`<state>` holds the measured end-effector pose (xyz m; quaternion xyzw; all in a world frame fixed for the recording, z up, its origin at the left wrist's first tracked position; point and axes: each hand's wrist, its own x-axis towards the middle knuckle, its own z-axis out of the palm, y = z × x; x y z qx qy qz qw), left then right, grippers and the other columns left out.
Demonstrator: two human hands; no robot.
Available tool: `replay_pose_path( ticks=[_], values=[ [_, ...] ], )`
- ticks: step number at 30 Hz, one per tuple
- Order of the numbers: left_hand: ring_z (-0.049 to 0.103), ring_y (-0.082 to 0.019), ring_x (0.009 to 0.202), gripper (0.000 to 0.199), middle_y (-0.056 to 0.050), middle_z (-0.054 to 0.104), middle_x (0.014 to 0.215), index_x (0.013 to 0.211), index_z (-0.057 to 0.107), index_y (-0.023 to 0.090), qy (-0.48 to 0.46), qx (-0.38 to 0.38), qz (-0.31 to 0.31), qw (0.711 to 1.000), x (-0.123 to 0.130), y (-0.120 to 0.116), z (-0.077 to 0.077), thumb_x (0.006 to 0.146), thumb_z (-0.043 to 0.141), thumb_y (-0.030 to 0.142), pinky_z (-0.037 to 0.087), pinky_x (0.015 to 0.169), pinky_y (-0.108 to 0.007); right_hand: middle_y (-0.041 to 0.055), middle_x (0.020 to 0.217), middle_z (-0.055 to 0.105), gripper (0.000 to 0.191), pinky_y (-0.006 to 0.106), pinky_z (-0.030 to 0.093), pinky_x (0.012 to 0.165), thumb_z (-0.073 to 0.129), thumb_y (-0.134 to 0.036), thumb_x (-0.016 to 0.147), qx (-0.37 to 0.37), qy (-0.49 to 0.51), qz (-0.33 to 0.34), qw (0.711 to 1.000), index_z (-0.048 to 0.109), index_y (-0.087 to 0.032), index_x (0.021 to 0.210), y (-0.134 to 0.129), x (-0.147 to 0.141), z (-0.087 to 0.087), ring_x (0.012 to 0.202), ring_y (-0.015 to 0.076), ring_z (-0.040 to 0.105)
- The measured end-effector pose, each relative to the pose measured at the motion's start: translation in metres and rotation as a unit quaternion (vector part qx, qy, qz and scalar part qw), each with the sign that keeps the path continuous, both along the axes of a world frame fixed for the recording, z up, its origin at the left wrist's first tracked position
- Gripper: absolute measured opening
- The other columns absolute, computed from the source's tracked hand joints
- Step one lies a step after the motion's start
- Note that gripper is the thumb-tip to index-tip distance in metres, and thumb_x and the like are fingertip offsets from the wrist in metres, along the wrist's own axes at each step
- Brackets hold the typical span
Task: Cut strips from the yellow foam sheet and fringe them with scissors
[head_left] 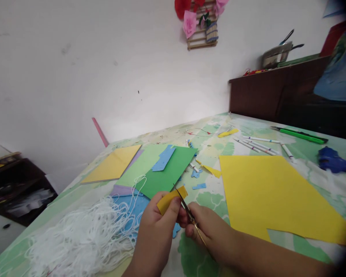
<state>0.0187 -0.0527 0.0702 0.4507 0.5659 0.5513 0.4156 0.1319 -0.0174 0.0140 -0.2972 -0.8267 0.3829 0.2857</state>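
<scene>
My left hand pinches a small strip of yellow paper between thumb and fingers. Closed around the handles of a pair of scissors is my right hand. The scissor blades point up and left and lie at the strip's right end, one of them crossing it. Both hands are close together above the table. Behind them lies a green sheet with a blue paper piece on it. A large yellow sheet with a notch in its near edge is at the right.
A pile of white string covers the near left of the table. Yellow sheets lie at the back left. White markers, a green cutter and a dark blue tool are at the right. Blue scraps are scattered mid-table.
</scene>
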Motion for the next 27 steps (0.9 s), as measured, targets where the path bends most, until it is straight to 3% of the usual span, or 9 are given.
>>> replay_pose_path(
  ticks=[14,27],
  values=[
    [0.048,-0.009,0.04,0.014,0.007,0.051,0.042,0.057,0.044,0.018,-0.009,0.011,0.007,1.0,0.0013,0.0,0.0006,0.069,0.048,0.022,0.04,0.044,-0.022,0.0031,0.07,0.056,0.016,0.023,0.037,0.054,0.039,-0.033,0.076,-0.013,0.025,0.014,1.0,0.038,-0.017,0.073,-0.0004,0.0014,0.0034,0.06,0.0128,0.048],
    [0.049,-0.01,0.038,0.014,0.006,0.051,0.043,0.057,0.044,0.017,-0.048,0.013,-0.015,0.999,0.0012,-0.0015,-0.0018,0.07,0.048,0.022,0.04,0.038,-0.023,0.0029,0.067,0.056,0.021,0.024,0.035,0.053,0.043,-0.039,0.073,-0.001,-0.004,-0.022,1.0,0.041,-0.018,0.071,0.0018,-0.0011,-0.001,0.059,0.0145,0.049]
  ],
)
